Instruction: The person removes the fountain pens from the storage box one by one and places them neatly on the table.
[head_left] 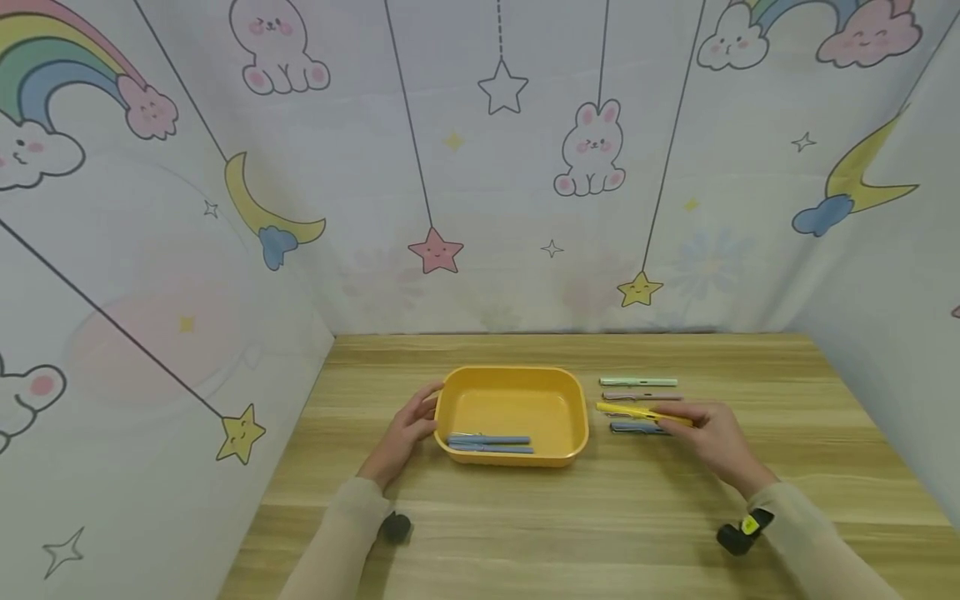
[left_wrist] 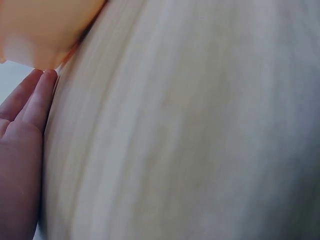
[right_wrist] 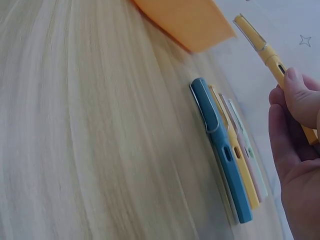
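My right hand (head_left: 712,437) pinches a yellow fountain pen (right_wrist: 272,59) between thumb and fingers, its capped end pointing toward the box. Below it on the table lie a blue pen (right_wrist: 225,150), another yellow pen (right_wrist: 239,160), a pink pen (head_left: 642,397) and a light green pen (head_left: 639,382), side by side. Left of them stands a yellow-orange plastic box (head_left: 517,400), with blue pens (head_left: 491,444) lying along its near side. Against the box's left wall rests my left hand (head_left: 401,437); its fingers (left_wrist: 40,102) look fairly straight in the left wrist view.
The wood-grain table (head_left: 525,533) extends in front of the box and to both sides. A white curtain (head_left: 510,192) printed with stars, rabbits and moons hangs behind the table's back edge. Dark wrist cameras (head_left: 738,537) sit on both forearms.
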